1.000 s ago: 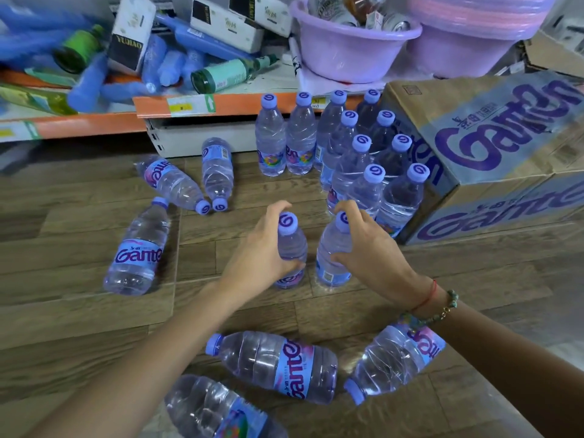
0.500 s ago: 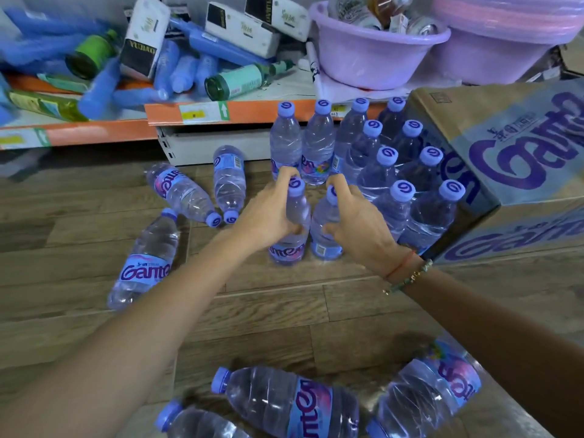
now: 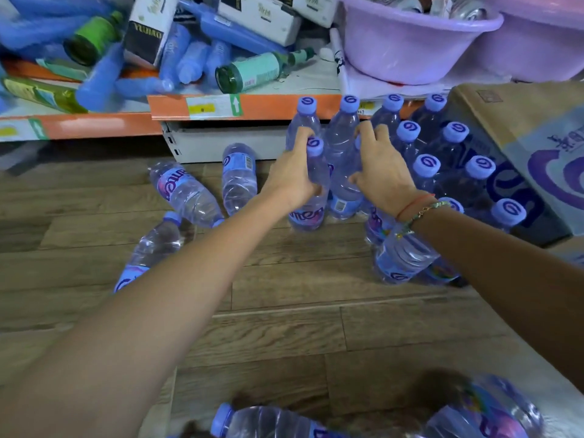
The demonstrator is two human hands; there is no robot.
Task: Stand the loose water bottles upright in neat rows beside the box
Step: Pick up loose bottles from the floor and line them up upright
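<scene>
My left hand (image 3: 292, 177) grips an upright clear water bottle (image 3: 311, 210) with a purple cap. My right hand (image 3: 380, 172) holds a second upright bottle (image 3: 343, 197) right beside it; its cap is hidden by my fingers. Both stand on the wooden floor at the left end of the rows of upright bottles (image 3: 452, 159) next to the printed cardboard box (image 3: 521, 137). Three loose bottles lie to the left (image 3: 186, 192) (image 3: 238, 180) (image 3: 151, 248). Two more lie at the bottom edge (image 3: 268, 422) (image 3: 483, 412).
A low orange-edged shelf (image 3: 252, 105) runs along the back, piled with blue bottles, green bottles and white cartons. Two lilac plastic basins (image 3: 410, 42) sit on it at the right. The bare wooden floor (image 3: 300, 327) stretches between my arms.
Both hands have carried their bottles away from me, up to the left end of the standing rows. The view has moved forward and the box is nearer.
</scene>
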